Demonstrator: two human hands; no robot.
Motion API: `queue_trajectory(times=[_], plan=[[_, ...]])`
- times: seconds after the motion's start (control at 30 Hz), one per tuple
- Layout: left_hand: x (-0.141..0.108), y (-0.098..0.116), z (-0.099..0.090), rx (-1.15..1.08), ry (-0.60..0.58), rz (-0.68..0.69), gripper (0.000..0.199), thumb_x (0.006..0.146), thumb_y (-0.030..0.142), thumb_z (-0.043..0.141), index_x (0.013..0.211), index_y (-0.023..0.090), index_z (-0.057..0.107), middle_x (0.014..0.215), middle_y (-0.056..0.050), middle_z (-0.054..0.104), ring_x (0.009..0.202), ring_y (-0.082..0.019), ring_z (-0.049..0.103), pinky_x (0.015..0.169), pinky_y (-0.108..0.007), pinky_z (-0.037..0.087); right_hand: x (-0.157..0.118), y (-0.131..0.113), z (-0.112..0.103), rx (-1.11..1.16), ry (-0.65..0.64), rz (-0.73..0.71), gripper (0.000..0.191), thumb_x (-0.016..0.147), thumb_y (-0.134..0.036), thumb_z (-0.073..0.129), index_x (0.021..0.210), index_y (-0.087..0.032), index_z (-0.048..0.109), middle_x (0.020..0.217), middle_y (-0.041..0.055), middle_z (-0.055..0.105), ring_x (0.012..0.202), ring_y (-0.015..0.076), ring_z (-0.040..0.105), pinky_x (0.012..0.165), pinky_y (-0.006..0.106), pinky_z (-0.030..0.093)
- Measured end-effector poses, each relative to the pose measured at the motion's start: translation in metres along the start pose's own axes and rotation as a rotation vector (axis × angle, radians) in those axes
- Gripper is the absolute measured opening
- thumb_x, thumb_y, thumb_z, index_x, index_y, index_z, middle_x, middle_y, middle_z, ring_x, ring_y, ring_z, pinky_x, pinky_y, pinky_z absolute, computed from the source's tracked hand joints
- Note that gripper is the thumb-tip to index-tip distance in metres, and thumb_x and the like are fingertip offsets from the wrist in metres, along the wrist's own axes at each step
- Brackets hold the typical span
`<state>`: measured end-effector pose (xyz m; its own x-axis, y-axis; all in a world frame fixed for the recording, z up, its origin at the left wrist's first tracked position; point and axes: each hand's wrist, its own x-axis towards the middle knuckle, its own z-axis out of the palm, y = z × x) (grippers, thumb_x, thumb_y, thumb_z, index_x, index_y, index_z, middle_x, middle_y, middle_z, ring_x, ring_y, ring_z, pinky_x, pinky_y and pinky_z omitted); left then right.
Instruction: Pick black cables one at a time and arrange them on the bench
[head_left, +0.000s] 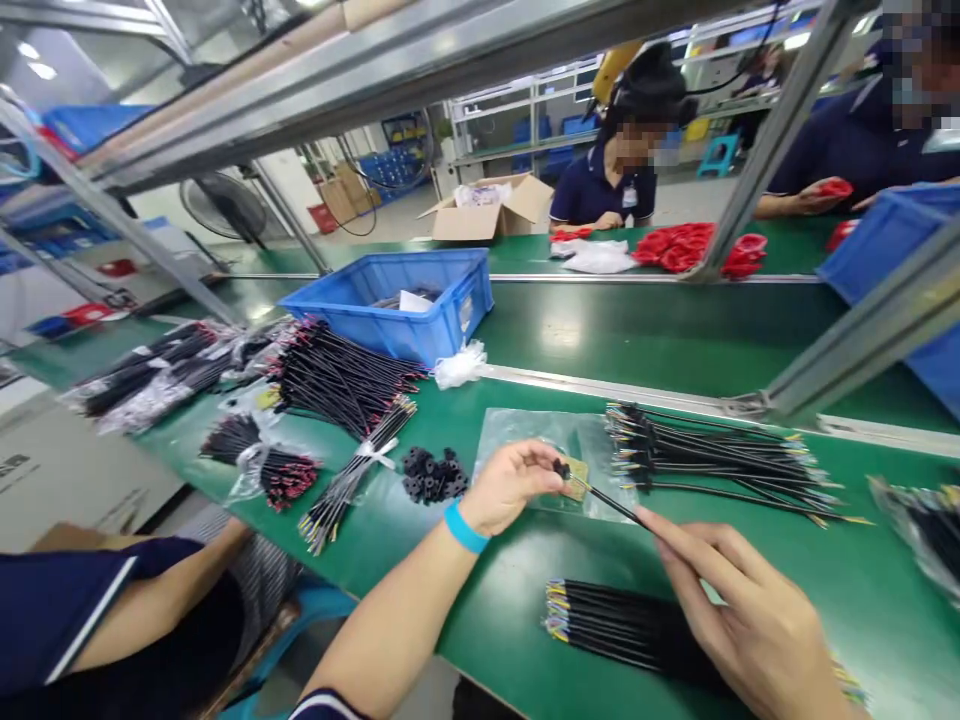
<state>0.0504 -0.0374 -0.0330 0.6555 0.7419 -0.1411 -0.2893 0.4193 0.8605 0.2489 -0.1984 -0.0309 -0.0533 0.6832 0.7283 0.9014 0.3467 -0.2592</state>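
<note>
My left hand [510,485], with a blue wristband, pinches a small black rubber piece [561,469] at its fingertips. My right hand [739,610] holds a thin black cable [611,500] by its shaft, and the cable's tip meets the black piece. Just left of my left hand lies a small heap of black rubber pieces [435,474]. A pile of black cables with coloured wire ends [720,465] lies beyond my hands on a clear plastic bag [525,430]. Another row of cables [622,625] lies under my right hand.
Bundled black cables [337,385] and bagged bundles [157,375] cover the green table's left side. A blue bin [405,300] stands on the conveyor belt [637,335]. Metal frame struts [855,340] cross overhead. A co-worker's arm [150,620] rests at my left. Across the belt, two people handle red parts [686,245].
</note>
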Motion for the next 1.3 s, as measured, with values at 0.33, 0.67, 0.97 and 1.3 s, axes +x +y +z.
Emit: queue_trajectory(times=[0.33, 0.67, 0.97, 1.3], plan=[[-0.006, 0.000, -0.001, 0.124, 0.025, -0.006, 0.058, 0.051, 0.042, 0.105, 0.087, 0.011, 0.070, 0.080, -0.001, 0.069, 0.070, -0.012, 0.071, 0.074, -0.024, 0.058, -0.005, 0.003, 0.001, -0.182, -0.014, -0.092, 0.032, 0.110, -0.017, 0.051, 0.139, -0.022, 0.063, 0.090, -0.0015, 0.063, 0.069, 0.0061, 0.060, 0.069, 0.022, 0.044], [-0.007, 0.000, -0.002, 0.124, -0.008, -0.057, 0.062, 0.046, 0.044, 0.106, 0.083, 0.012, 0.067, 0.081, -0.001, 0.070, 0.066, -0.012, 0.072, 0.069, -0.023, 0.060, -0.006, -0.001, -0.002, -0.059, -0.081, -0.010, 0.031, 0.110, -0.019, 0.046, 0.134, -0.021, 0.065, 0.089, -0.0010, 0.063, 0.066, 0.0060, 0.061, 0.062, 0.019, 0.047], [-0.008, 0.004, -0.001, 0.346, 0.039, 0.070, 0.057, 0.049, 0.048, 0.104, 0.082, 0.012, 0.073, 0.072, -0.001, 0.068, 0.068, -0.012, 0.067, 0.067, -0.022, 0.056, -0.005, -0.001, -0.007, -0.252, -0.046, -0.097, 0.030, 0.111, -0.018, 0.042, 0.129, -0.020, 0.066, 0.085, -0.0004, 0.065, 0.062, 0.0093, 0.059, 0.057, 0.026, 0.041], [-0.010, 0.002, 0.002, 0.363, 0.040, 0.018, 0.056, 0.052, 0.048, 0.102, 0.083, 0.012, 0.072, 0.072, -0.001, 0.067, 0.063, -0.010, 0.063, 0.064, -0.022, 0.053, -0.005, -0.003, -0.022, -0.442, -0.042, -0.261, 0.045, 0.100, -0.005, 0.050, 0.140, -0.018, 0.065, 0.099, 0.0057, 0.074, 0.070, 0.0170, 0.060, 0.068, 0.035, 0.043]])
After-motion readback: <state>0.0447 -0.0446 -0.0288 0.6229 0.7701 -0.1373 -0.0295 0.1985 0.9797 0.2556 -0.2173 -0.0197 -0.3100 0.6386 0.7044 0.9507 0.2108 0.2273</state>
